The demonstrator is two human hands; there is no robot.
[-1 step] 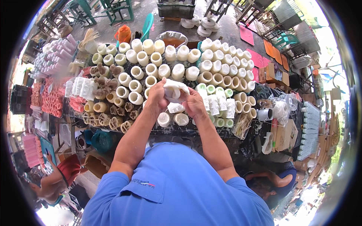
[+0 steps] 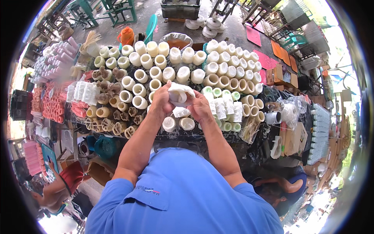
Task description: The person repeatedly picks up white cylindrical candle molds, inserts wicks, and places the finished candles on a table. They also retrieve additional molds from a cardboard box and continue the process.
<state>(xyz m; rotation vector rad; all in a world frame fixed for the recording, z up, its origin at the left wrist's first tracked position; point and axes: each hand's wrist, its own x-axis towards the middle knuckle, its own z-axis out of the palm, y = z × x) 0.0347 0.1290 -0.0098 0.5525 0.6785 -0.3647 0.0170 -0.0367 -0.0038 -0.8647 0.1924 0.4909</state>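
Note:
Between my two hands is a white, soft-looking hollow piece (image 2: 181, 90) with a folded rim and a curled lump in its opening. My left hand (image 2: 163, 100) grips its left side, fingers bent round it. On the other side my right hand (image 2: 200, 107) pinches the edge, fingers closed. Just below my hands sits a small white piece (image 2: 181, 112), partly hidden. Nearer my body stand a white cylinder (image 2: 168, 124) and a cream hollow cylinder (image 2: 187, 123). White textured cylinders (image 2: 220, 108), some with pale green tops, are beside my right hand.
Rows of cream cylinders (image 2: 230, 59) cover the far table. Brown-rimmed cylinders (image 2: 103, 111) and pink pieces (image 2: 53, 105) lie left. Thin sticks (image 2: 249, 132) and a clear plastic bag (image 2: 290, 113) are right. One person (image 2: 58, 185) is at lower left, another (image 2: 288, 187) at lower right.

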